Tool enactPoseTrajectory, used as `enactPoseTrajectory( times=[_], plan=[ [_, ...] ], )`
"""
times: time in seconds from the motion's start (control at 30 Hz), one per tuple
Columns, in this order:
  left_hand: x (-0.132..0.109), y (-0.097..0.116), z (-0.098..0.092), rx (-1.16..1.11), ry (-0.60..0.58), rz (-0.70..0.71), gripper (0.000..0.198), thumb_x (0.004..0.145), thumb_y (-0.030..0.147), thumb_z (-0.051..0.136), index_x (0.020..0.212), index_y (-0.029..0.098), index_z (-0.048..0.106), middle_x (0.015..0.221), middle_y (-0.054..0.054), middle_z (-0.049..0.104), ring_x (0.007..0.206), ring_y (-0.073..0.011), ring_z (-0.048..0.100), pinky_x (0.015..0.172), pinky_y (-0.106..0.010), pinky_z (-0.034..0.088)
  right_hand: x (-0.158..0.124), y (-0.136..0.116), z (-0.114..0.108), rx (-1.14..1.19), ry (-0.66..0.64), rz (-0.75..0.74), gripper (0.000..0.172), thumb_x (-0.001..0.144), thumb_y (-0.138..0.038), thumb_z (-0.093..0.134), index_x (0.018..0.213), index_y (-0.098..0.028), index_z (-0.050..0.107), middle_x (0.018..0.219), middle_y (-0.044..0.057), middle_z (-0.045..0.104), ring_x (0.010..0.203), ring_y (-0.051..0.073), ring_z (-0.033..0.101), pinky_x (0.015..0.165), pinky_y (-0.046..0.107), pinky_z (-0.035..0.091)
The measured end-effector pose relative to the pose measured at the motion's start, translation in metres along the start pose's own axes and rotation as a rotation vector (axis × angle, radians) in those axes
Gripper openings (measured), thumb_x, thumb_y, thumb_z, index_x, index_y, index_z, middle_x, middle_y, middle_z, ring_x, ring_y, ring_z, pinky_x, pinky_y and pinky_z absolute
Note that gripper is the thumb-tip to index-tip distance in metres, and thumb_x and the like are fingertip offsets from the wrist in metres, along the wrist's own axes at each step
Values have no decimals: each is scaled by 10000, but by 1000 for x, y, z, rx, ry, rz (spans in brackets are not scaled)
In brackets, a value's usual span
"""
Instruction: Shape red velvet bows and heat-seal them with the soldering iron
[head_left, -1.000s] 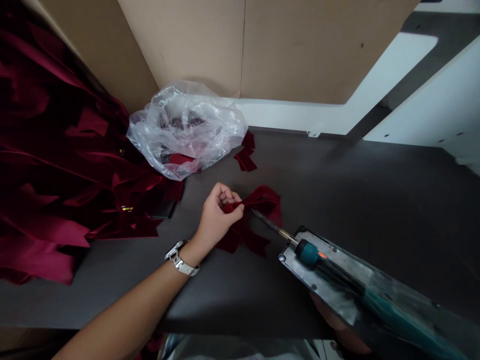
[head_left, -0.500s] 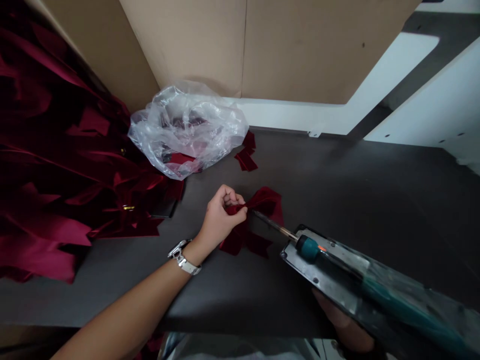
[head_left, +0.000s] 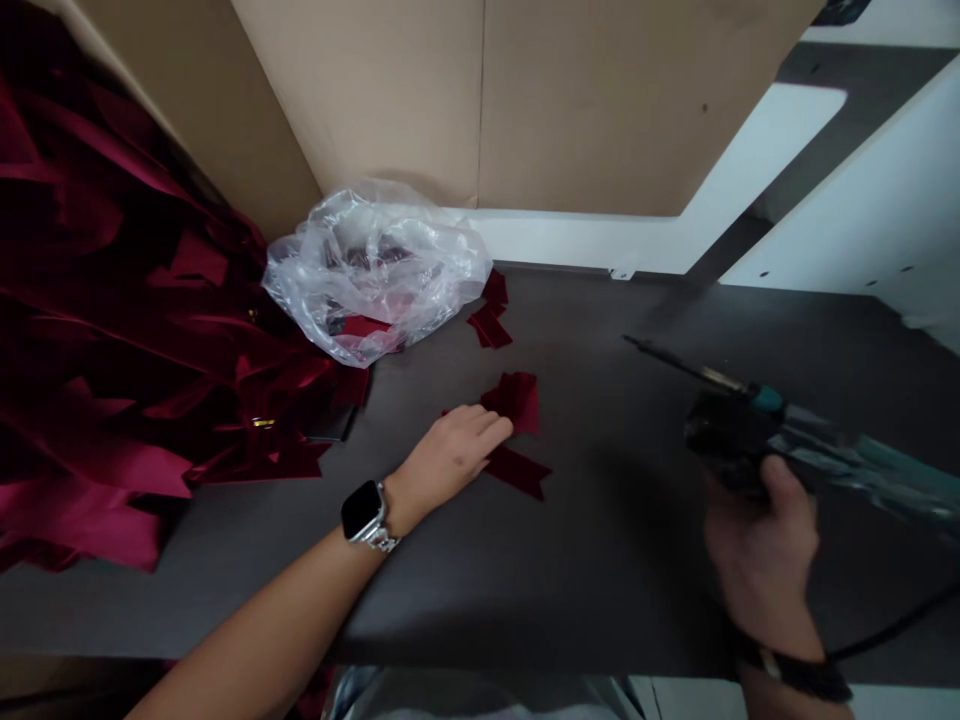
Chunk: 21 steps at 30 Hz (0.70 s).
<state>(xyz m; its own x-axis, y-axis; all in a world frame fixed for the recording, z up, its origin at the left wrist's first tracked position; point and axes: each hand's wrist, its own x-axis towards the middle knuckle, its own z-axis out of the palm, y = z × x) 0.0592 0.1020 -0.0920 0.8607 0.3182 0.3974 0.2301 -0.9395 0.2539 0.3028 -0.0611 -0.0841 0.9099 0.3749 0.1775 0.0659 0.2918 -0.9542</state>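
A small dark red velvet bow [head_left: 517, 405] lies on the dark table [head_left: 600, 560]. My left hand [head_left: 450, 455] rests palm down over its left part, fingers stretched flat and pressing on it; a smartwatch sits on that wrist. My right hand [head_left: 761, 545] is raised at the right, blurred, gripping a glue gun [head_left: 750, 425] with a long thin metal nozzle that points left and up, well clear of the bow.
A crumpled clear plastic bag [head_left: 375, 265] with red pieces lies at the back. Loose red scraps [head_left: 489, 318] sit beside it. A large heap of red bows [head_left: 112, 330] fills the left side. Cardboard panels [head_left: 525, 100] and white boards wall the back.
My left hand has unclenched from pinching the bow's middle and now lies flat on it. My right hand has pulled the glue gun up and to the right, away from the bow.
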Motion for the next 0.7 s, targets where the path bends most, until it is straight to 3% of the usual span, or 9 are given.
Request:
enactPoseTrajectory(
  times=[0.07, 0.13, 0.27, 0.37, 0.5, 0.7],
  plan=[
    [2, 5, 0, 38, -98, 24, 131, 872, 60, 464, 910, 178, 507, 838, -47, 610, 765, -200, 536, 695, -330, 417, 19, -7, 10, 23, -25, -55, 285, 722, -305, 660, 1003, -355, 651, 1231, -52, 604, 1285, 200, 477, 1140, 449, 343],
    [4, 10, -1, 49, -125, -10, 135, 890, 68, 442, 914, 177, 516, 846, -53, 609, 771, -210, 533, 700, -340, 422, 37, -4, 14, 46, -41, -29, 305, 684, -297, 709, 981, -335, 650, 1189, -49, 621, 1267, 181, 494, 1152, 403, 325],
    [4, 13, -3, 33, -136, -69, 151, 871, 48, 469, 923, 181, 517, 886, -59, 617, 811, -216, 546, 723, -342, 443, 72, 25, 17, 41, -2, 99, 408, 564, -308, 787, 930, -229, 624, 1061, 18, 655, 1169, 218, 569, 1070, 409, 423],
    [0, 11, -4, -15, -141, -105, 206, 825, 35, 545, 951, 193, 503, 943, -55, 629, 872, -216, 565, 744, -333, 457, 95, 52, 23, -2, -13, 44, 474, 560, -293, 782, 974, -197, 575, 1127, 50, 633, 1182, 228, 553, 1074, 443, 404],
    [-4, 8, -6, -78, -158, -141, 299, 780, 49, 620, 999, 205, 488, 1016, -56, 631, 930, -223, 581, 768, -335, 471, 116, 74, 30, -262, 3, -38, 543, 672, -355, 704, 1137, -148, 514, 1290, 125, 556, 1242, 236, 505, 1113, 449, 330],
    [-2, 10, -10, -79, -171, -162, 233, 800, 75, 602, 965, 199, 494, 941, -47, 629, 887, -218, 584, 748, -331, 473, 137, 81, 32, -670, -61, -93, 658, 761, -438, 627, 1275, -51, 490, 1390, 222, 443, 1354, 292, 361, 1150, 429, 215]
  ],
)
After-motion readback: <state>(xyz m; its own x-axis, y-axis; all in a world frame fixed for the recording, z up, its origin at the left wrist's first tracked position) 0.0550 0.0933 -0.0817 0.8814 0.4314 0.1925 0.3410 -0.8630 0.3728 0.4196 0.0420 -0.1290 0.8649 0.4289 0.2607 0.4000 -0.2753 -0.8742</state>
